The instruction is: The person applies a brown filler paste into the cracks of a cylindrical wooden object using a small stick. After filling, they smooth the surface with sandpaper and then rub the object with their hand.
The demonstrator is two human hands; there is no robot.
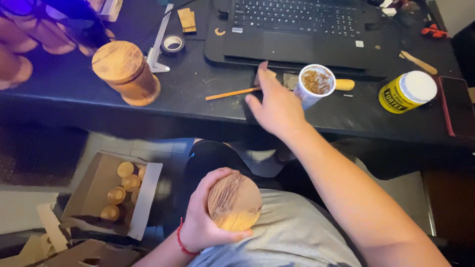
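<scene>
- One wooden disc (pixel 234 201) sits gripped in our left hand (pixel 205 217), held over the lap.
- Our right hand (pixel 277 106) lies open on the black desk (pixel 198 94), fingers beside the open glue pot (pixel 315 84).
- We judge gluing not yet begun; a wooden cylinder jar (pixel 126 71) stands on the desk, well apart.

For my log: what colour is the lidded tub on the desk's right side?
Yellow tub with a white lid; head view.

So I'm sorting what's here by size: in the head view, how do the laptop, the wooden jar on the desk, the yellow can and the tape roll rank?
1. Laptop, though cut off by the frame.
2. Wooden jar.
3. Yellow can, lying on its side, somewhat smaller than the jar.
4. Tape roll, clearly smallest.
</scene>
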